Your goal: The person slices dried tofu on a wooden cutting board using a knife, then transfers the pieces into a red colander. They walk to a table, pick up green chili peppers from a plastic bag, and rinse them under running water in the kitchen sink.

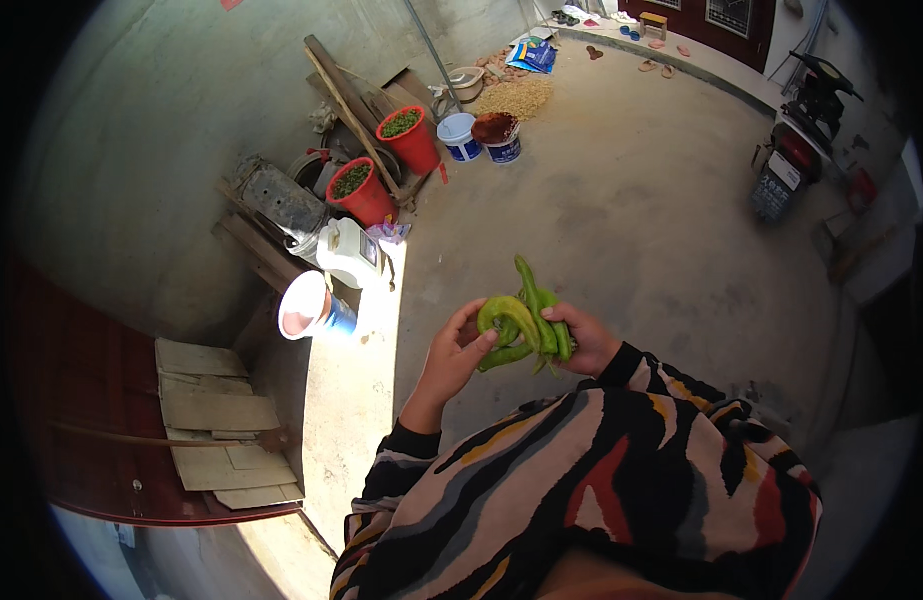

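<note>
Several long green peppers are bunched between my two hands in front of my chest. My left hand grips the left side of the bunch, its thumb across a curled yellow-green pepper. On the right side, my right hand is closed around the straighter peppers, thumb on top. One slim pepper points up and away from me above the rest. The palms and some of the peppers are hidden behind the front ones.
Left along the wall stand a white bucket, a white plastic jug, two red buckets of green plant matter and two paint pails. A scooter is parked at right. Cardboard sheets lean by a red door.
</note>
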### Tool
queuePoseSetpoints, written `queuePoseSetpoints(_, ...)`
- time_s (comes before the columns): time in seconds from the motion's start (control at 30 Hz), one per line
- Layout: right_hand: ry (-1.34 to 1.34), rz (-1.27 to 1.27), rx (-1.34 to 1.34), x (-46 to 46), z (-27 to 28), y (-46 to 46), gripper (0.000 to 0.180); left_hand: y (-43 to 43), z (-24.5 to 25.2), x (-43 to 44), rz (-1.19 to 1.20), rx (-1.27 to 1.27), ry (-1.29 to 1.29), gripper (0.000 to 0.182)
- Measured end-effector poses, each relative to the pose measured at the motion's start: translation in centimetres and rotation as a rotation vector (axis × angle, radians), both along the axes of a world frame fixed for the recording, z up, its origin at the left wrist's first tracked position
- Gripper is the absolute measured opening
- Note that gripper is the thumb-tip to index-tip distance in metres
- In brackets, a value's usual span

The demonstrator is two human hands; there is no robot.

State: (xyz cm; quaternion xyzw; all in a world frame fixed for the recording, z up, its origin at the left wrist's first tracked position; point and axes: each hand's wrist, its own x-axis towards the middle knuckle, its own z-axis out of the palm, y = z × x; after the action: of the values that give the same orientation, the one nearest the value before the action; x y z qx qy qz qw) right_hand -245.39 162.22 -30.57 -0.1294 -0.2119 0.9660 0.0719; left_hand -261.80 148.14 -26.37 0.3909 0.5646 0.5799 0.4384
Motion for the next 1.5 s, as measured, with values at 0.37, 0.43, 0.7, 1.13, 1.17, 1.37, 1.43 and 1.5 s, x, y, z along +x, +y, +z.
queuePoseSetpoints(0.37, -0.063, -0.084, -0.020, 0.9, -0.6, 13.0, 0.035, 15.8, -0.5, 0.6, 0.036, -0.069, -0.043, 0.037)
queuePoseSetpoints(0.43, -0.022, -0.106, -0.027, 1.7, -0.3, 15.1, 0.035, 18.2, -0.3, 1.1, 0.016, -0.065, -0.033, 0.038)
queuePoseSetpoints(0.7, 0.044, -0.251, -0.048, 2.9, -1.1, 18.3, 0.037, 24.4, -0.4, 0.5, -0.112, -0.047, 0.128, 0.035)
queuePoseSetpoints(1.13, -0.114, -0.543, -0.086, 2.1, -1.3, 17.0, 0.034, 28.8, -1.3, -2.8, -0.490, -0.026, 0.120, 0.034)
queuePoseSetpoints(1.17, -0.130, -0.574, -0.105, 2.2, -1.6, 16.7, 0.034, 29.1, -1.9, -2.7, -0.507, -0.035, 0.081, 0.034)
queuePoseSetpoints(1.37, -0.060, -0.762, -0.057, 4.0, -2.2, 15.7, 0.036, 31.9, -4.1, -1.1, -0.706, -0.005, -0.199, 0.037)
queuePoseSetpoints(1.43, -0.039, -0.856, -0.075, 5.0, -2.2, 16.0, 0.038, 32.9, -3.8, 0.0, -0.820, -0.040, -0.238, 0.045)
queuePoseSetpoints(1.5, 0.012, -0.892, -0.064, 7.7, -1.9, 17.0, 0.039, 34.0, -3.6, 2.8, -0.920, -0.019, -0.310, 0.050)
